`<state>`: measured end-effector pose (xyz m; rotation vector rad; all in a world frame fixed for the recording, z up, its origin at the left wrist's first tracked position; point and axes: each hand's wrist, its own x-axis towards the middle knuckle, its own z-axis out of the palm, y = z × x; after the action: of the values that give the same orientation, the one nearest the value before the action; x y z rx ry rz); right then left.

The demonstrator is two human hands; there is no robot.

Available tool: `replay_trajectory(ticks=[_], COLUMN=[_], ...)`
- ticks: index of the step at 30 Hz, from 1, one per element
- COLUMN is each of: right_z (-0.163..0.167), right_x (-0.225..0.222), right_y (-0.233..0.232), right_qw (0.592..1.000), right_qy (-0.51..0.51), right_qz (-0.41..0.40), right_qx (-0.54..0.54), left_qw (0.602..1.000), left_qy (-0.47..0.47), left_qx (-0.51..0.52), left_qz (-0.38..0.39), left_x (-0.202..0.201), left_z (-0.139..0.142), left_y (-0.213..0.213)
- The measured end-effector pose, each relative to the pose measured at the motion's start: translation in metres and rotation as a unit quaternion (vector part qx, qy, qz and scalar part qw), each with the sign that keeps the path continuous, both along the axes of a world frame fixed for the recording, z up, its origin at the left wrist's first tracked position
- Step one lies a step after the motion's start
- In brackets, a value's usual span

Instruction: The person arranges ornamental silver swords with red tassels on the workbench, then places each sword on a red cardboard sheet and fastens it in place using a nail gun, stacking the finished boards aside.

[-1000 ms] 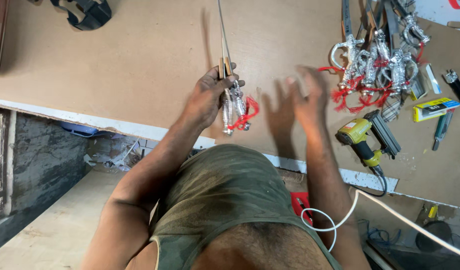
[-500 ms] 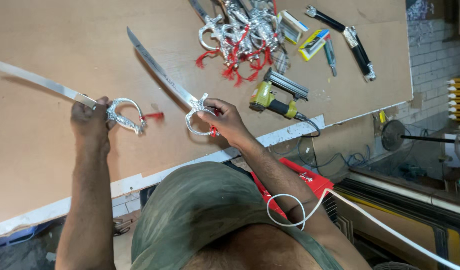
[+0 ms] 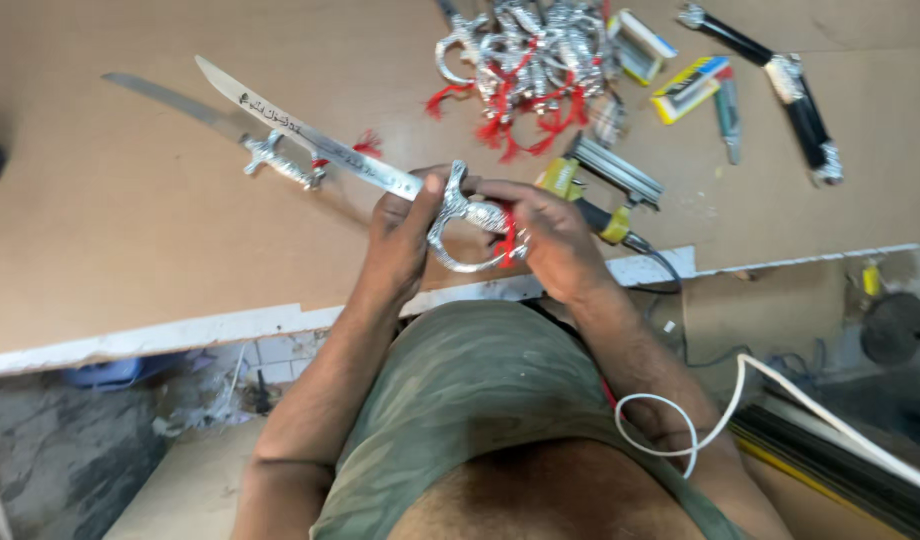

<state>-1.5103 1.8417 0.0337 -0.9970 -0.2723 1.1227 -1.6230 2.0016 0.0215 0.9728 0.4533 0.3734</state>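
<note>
Two small swords show on the brown board; one sword is held up over the board's near edge by both hands, the other, the second sword, lies flat on the board just beyond and to the left of the held one, well apart from either hand; the left hand is closed about the held sword where the blade meets the hilt, thumb laid along the flat of the blade; the right hand is wrapped round the silver grip, fingers pinching it beside the curved guard and a red tassel; the blade runs up and to the left from the hands, its tip above the lying sword; beyond the held sword, toward the board's far edge, sits one heap of silver hilts with red tassels, too tangled to count; to the right of the held sword lies one yellow power tool, touching the right hand's knuckles or just behind them, I cannot tell which; farther right lie two black-handled pieces with silver ends, and one yellow-and-blue pack between them and the heap; one white cable loops below the board's edge, beside the right forearm.
</note>
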Motion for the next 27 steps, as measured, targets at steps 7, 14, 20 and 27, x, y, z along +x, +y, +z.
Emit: replay_trajectory(ticks=[7,14,20,27], right_z=[-0.015,-0.023,0.002,0.063], right_x=[-0.006,-0.013,-0.030,-0.034], right_y=[-0.033,-0.060,-0.038,-0.034], right_qw=[0.994,0.971,0.988,0.729], right_qy=[-0.077,-0.232,-0.015,-0.670], right_qz=[0.053,0.043,-0.051,-0.134], right_qx=[0.054,0.030,0.145,-0.036], left_qw=[0.990,0.973,0.982,0.956], left_qy=[-0.024,-0.022,-0.024,-0.037], left_qx=[0.033,-0.088,-0.060,0.147], left_qz=[0.134,0.212,0.178,0.251], left_x=[-0.021,-0.029,-0.037,-0.048], left_z=[0.033,0.046,0.057,0.060], left_y=[-0.011,-0.030,-0.044,-0.072])
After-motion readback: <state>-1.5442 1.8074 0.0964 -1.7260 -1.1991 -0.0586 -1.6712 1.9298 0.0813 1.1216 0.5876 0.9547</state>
